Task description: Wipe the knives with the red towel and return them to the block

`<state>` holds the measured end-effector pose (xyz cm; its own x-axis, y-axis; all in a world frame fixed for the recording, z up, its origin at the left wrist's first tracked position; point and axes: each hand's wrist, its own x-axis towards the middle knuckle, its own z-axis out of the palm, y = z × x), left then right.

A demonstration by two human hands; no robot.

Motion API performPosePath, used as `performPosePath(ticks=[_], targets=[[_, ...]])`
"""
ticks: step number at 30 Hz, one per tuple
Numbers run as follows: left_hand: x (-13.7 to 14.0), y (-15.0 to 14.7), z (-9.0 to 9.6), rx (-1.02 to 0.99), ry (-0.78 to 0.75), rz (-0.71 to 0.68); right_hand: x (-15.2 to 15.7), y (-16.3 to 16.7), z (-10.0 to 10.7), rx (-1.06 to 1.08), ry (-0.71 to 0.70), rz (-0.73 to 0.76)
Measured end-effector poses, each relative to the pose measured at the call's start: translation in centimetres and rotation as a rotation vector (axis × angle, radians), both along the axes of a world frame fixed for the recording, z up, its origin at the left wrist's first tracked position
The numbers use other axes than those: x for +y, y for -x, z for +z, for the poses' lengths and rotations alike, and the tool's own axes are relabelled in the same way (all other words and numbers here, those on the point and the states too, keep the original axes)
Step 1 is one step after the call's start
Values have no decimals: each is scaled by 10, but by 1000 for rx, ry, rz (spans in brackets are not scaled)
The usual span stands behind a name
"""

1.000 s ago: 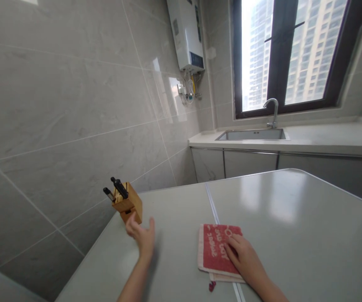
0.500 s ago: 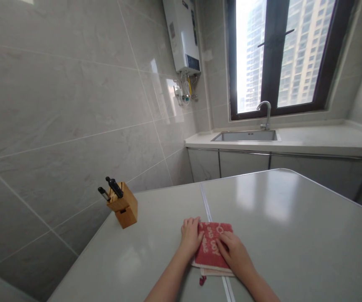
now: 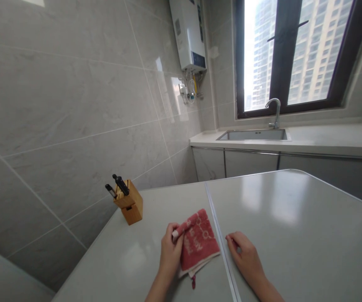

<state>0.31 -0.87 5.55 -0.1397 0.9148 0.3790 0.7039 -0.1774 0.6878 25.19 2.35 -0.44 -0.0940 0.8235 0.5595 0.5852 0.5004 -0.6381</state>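
Observation:
A folded red towel (image 3: 201,243) with pale lettering and a whitish edge is tilted over the table, its left side gathered in a roll. My left hand (image 3: 171,247) is closed around that rolled side, thumb in front. A small dark red loop hangs from the towel's lower edge. To the right of the towel, apart from it, is my right hand (image 3: 244,253), low over the table. Its fingers are curled in towards the thumb with a small gap inside, and nothing shows in them.
The pale table (image 3: 294,251) has a metal seam strip (image 3: 221,235) across it. A wooden knife block (image 3: 132,207) with black-handled knives stands at its left edge by the tiled wall. Beyond are a counter with a sink (image 3: 256,135) and a faucet (image 3: 275,113).
My left hand has taken hold of the towel's left side and moved it left, turning it. My right hand has come off the towel and moved right, its fingers curling.

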Motion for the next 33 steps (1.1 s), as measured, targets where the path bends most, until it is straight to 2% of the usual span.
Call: performPosePath(ticks=[4,6,12,16,19,22,26,28,31,33], targets=[[-13,73,13,90,63,-34,0,3,-5,-18,53,35],[-18,111,16,107,88,-7,1,3,-6,-18,64,40],[-24,213,4,262,123,256,1,4,-4,-12,73,38],[-23,255,0,413,140,377,0,5,-3,-17,90,35],[-21,262,1,521,53,585,0,5,-2,-19,87,25],[-18,246,-5,561,12,731,1,5,-2,-25,74,22],[-15,203,-35,602,175,658,1,6,-2,-33,80,25],[-16,184,-53,620,328,649,1,6,-2,-41,95,34],[-19,172,-72,690,434,641,1,6,-4,-47,113,42],[-21,175,-77,717,458,630,1,6,-5,-54,116,46]])
